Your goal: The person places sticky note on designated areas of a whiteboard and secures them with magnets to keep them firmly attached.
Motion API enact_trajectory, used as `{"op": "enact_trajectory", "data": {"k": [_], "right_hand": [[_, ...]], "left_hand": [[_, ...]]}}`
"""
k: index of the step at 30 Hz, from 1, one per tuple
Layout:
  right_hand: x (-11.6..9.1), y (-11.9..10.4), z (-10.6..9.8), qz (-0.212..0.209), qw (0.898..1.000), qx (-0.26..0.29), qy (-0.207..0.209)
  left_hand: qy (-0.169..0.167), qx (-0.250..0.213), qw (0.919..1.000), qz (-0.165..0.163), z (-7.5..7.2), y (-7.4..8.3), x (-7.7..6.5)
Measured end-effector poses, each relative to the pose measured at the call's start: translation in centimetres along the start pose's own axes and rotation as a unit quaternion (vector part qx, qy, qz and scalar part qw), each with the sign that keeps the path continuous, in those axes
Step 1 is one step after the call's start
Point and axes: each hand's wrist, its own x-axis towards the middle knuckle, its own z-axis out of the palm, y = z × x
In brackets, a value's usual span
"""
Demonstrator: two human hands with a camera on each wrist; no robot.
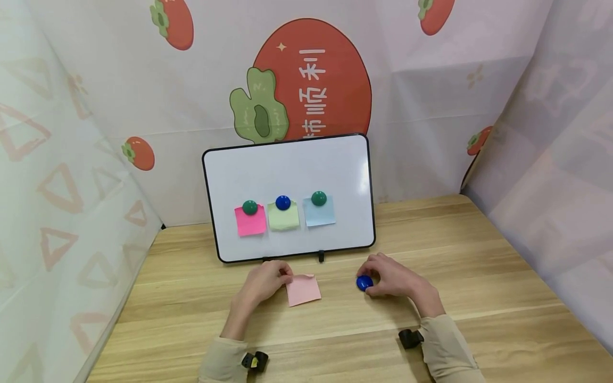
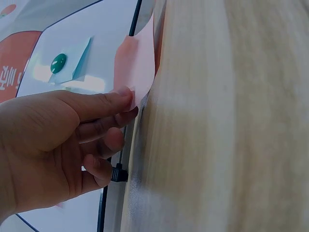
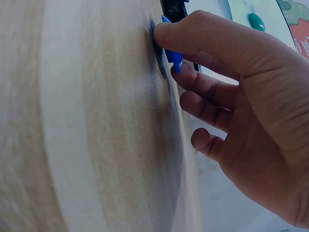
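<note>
My left hand (image 1: 266, 280) pinches a corner of a pale pink sticky note (image 1: 304, 290) between thumb and forefinger, just in front of the whiteboard. In the left wrist view the note (image 2: 135, 67) stands curved up from the fingertips. To the right, my right hand (image 1: 390, 275) holds a round blue magnet (image 1: 364, 283) by its edges, low over the wooden table. The right wrist view shows this magnet (image 3: 173, 55) tilted between thumb and fingers. The whiteboard (image 1: 287, 165) bears a bright pink note (image 1: 251, 222), a pale green note (image 1: 283, 219) and a light blue note (image 1: 320, 214).
Green magnets hold the bright pink and light blue notes; a blue magnet (image 1: 283, 202) holds the green one. The black-framed board leans back on small black feet (image 1: 321, 256) on the wooden table (image 1: 325, 340). Behind hangs a white cloth (image 1: 412, 106) printed with persimmons.
</note>
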Motion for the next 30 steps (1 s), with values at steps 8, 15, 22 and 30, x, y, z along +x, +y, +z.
{"op": "enact_trajectory", "data": {"k": [8,15,22,30], "right_hand": [[-0.1,0.1,0.0,-0.002,1.000,0.001,0.001],[0.0,0.3,0.2,-0.004,1.000,0.005,-0.001],[-0.1,0.4,0.3,-0.002,1.000,0.003,0.002],[-0.1,0.2,0.3,0.007,1.000,0.008,0.000]], "left_hand": [[0.003,0.001,1.0000,0.006,0.2,0.7,0.1],[0.012,-0.006,0.9999,0.010,0.3,1.4,0.7],[0.042,-0.011,0.9986,0.030,0.1,2.7,1.5],[0.063,-0.017,0.9972,0.035,-0.4,3.8,2.2]]}}
